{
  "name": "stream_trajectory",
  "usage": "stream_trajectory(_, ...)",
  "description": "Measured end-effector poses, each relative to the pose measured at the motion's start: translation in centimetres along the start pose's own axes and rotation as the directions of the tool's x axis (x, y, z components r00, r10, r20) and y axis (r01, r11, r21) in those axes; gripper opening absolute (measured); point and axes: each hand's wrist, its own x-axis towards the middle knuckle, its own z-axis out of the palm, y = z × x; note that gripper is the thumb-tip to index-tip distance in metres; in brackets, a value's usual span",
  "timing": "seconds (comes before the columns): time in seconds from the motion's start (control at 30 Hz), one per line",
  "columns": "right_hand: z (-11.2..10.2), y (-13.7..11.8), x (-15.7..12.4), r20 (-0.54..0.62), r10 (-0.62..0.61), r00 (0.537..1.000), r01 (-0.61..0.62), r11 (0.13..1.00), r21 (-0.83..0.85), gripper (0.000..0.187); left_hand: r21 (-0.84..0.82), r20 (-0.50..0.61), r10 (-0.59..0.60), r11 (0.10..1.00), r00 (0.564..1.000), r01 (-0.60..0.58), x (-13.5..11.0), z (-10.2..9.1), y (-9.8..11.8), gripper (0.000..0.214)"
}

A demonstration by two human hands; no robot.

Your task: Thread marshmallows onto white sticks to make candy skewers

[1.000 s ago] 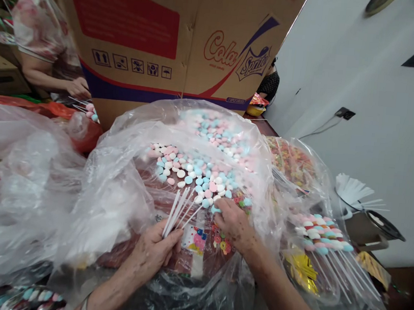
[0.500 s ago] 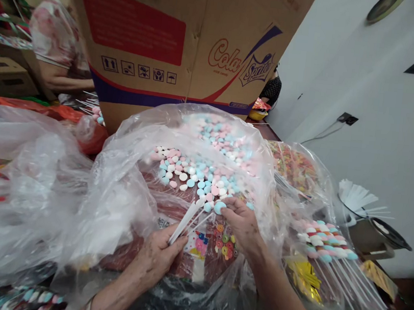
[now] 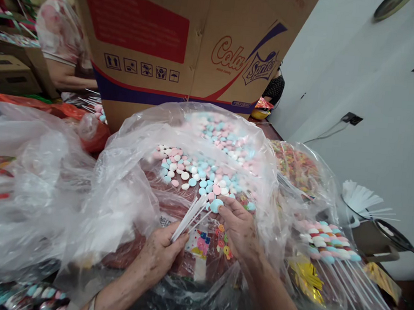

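Observation:
A bunch of thin white sticks [image 3: 188,218] is gripped in my left hand [image 3: 165,249], their free ends fanned up and to the right. My right hand [image 3: 238,227] pinches a round light-blue candy [image 3: 216,206] at the tip of one stick. Just beyond my hands, a large clear plastic bag [image 3: 130,142] lies open, with many loose pink, white and blue candies [image 3: 191,168] spilling from its mouth. Small ring-shaped candies [image 3: 223,240] in several colours lie under my right hand, beside a printed label [image 3: 200,242].
A tall cardboard box [image 3: 147,20] stands behind the bag. To the right lie finished-looking candy skewers [image 3: 331,242], gold ties [image 3: 307,279] and a dark container [image 3: 379,237] of white strips. Crumpled plastic [image 3: 34,181] covers the left. A co-worker [image 3: 65,46] sits behind the box.
My right hand has shifted slightly left and down with the blue candy. The bunch of sticks remains in my left hand. The whole view has moved a little.

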Motion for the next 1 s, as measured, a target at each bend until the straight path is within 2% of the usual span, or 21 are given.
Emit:
stream_trajectory(0.13, 0.3, 0.2, -0.1, -0.025, -0.042, 0.999, 0.042, 0.999, 0.025, 0.028, -0.030, 0.003, -0.022, 0.999, 1.000, 0.022, -0.1, -0.1, 0.1, 0.026)
stream_trajectory(0.23, 0.3, 0.7, -0.1, -0.023, -0.011, 1.000, 0.012, 1.000, 0.014, 0.035, -0.012, 0.004, -0.016, 1.000, 1.000, 0.016, -0.1, -0.1, 0.3, 0.029)
stream_trajectory(0.37, -0.3, 1.7, -0.1, -0.041, -0.052, 0.998, 0.045, 0.987, -0.156, 0.041, -0.012, 0.004, -0.012, 1.000, 1.000, 0.012, 0.0, -0.1, 0.4, 0.028)
stream_trajectory(0.63, -1.3, 2.2, -0.4, 0.042, -0.142, 0.989, 0.144, 0.862, -0.486, 0.036, -0.024, -0.019, -0.011, 1.000, 1.000, 0.011, 0.1, 0.1, 0.1, 0.029)
stream_trajectory(0.83, -0.5, 2.5, -0.8, 0.043, -0.186, 0.982, 0.179, 0.818, -0.547, 0.036, -0.055, -0.038, -0.037, 0.998, 0.999, 0.035, 0.0, 0.0, 0.2, 0.031)
stream_trajectory(0.93, 0.0, 2.4, -1.1, 0.061, -0.284, 0.957, 0.264, 0.764, -0.589, 0.031, -0.081, -0.049, -0.032, 0.996, 0.998, 0.028, -0.1, 0.1, 0.0, 0.029)
stream_trajectory(1.0, 0.1, 2.4, -1.1, 0.120, -0.382, 0.916, 0.369, 0.690, -0.623, 0.029, -0.085, -0.055, -0.022, 0.996, 0.998, 0.017, 0.0, 0.1, -0.2, 0.028)
